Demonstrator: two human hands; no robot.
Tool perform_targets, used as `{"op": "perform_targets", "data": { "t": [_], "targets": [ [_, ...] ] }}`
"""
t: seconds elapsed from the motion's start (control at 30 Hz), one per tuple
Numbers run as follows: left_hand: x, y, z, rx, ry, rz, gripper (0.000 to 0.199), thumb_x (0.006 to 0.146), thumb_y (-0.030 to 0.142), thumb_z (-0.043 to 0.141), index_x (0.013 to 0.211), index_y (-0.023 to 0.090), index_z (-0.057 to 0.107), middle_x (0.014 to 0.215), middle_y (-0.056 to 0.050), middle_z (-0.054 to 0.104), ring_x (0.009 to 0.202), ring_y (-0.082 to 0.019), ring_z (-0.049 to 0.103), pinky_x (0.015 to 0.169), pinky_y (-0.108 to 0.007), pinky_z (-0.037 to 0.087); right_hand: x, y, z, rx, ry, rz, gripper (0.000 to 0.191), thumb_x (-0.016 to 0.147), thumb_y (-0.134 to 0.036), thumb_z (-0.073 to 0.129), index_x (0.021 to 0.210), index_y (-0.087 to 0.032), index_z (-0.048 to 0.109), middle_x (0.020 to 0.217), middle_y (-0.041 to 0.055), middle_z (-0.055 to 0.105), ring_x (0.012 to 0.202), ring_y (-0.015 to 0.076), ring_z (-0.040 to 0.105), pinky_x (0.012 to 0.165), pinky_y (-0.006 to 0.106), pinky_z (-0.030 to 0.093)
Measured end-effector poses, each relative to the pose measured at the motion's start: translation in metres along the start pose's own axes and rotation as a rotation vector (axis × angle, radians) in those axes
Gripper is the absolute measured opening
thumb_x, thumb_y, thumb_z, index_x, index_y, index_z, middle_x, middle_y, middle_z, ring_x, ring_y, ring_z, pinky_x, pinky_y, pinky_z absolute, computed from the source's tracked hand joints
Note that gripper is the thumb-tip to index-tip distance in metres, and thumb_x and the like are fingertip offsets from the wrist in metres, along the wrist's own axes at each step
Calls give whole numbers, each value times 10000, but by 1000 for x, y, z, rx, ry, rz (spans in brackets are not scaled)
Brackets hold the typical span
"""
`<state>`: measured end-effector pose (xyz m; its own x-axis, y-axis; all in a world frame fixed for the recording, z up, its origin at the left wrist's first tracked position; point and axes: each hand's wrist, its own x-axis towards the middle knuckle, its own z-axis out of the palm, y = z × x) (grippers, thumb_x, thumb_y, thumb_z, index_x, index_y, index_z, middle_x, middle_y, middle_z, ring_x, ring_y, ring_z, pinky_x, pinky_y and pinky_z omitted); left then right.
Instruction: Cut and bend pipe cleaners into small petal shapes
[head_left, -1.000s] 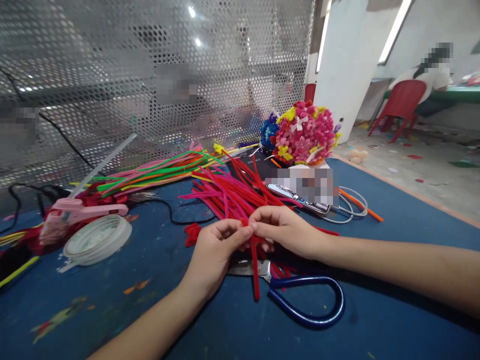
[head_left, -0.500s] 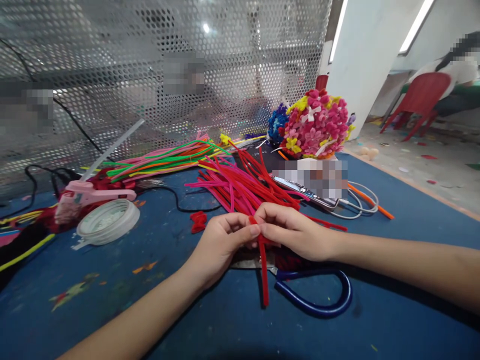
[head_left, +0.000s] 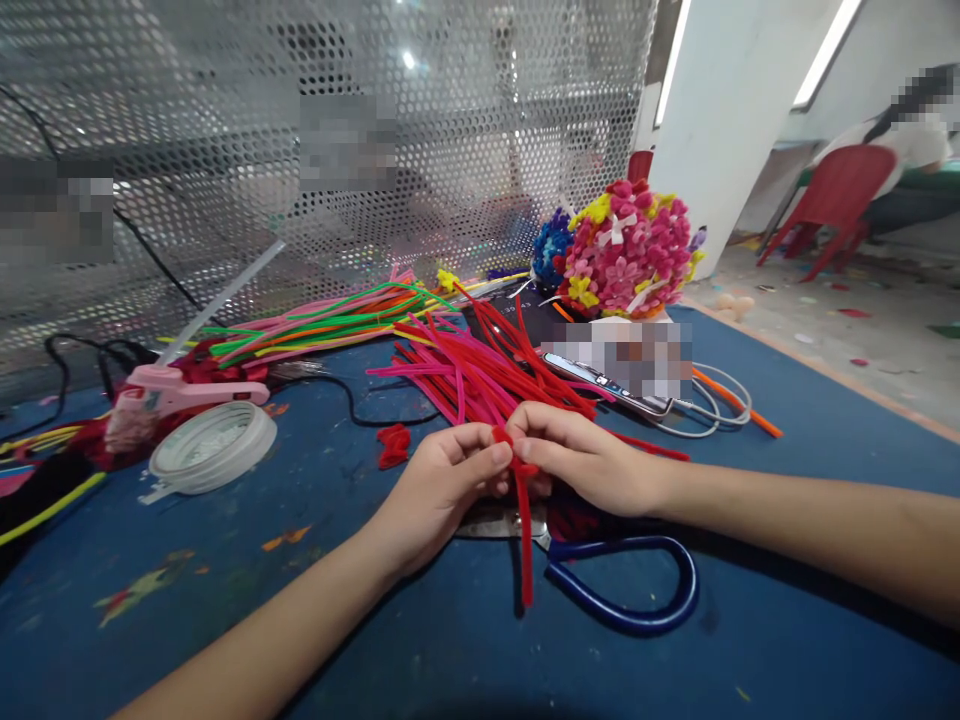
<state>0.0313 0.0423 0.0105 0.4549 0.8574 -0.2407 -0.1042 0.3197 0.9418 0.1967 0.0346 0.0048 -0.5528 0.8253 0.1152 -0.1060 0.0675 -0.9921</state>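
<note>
The left hand [head_left: 446, 485] and right hand [head_left: 589, 460] pinch a red stem [head_left: 525, 540]. It crosses in front of scissors [head_left: 561, 551] on the desk [head_left: 420, 665].

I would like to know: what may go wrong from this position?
The scissors lie just below the left hand and right hand; a finger might brush the blade.
The red fuzzy stem is held only by fingertips, so it could slip or twist.
The pink glue gun sits against red material; if hot, it might mark it. Its heat cannot be seen.
</note>
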Motion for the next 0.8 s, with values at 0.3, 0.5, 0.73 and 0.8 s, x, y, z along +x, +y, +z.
{"op": "perform_targets", "data": {
  "t": [0.3,0.5,0.73,0.8],
  "targets": [
    [-2,-3,0,48,57,90,221,622,299,740,649,132,597,562,20,562,532,-77,488,553,-197,386,5,-1,-4,179,-20,22,245,785,-364,606,753,-137,523,582,-51,497,494,40,415,469,173,313],
    [-4,0,1,130,31,77,203,635,287,727,626,144,583,531,36,540,492,-66,449,491,-179,352,6,1,-7,248,-63,122,265,693,-317,711,708,-129,524,586,-48,514,508,39,423,480,173,297],
    [-3,0,2,-34,-35,36,171,667,263,688,682,135,574,598,7,572,568,-94,521,572,-201,406,8,1,-10,406,-65,177,233,699,-291,686,707,-142,507,573,-48,506,502,48,437,509,186,322],
    [-2,0,2,-89,-47,38,146,681,251,659,699,134,572,617,-5,583,598,-114,545,591,-218,421,8,1,-8,410,-36,171,214,713,-290,660,709,-153,496,552,-54,488,490,54,433,511,193,334]
  ]
}}
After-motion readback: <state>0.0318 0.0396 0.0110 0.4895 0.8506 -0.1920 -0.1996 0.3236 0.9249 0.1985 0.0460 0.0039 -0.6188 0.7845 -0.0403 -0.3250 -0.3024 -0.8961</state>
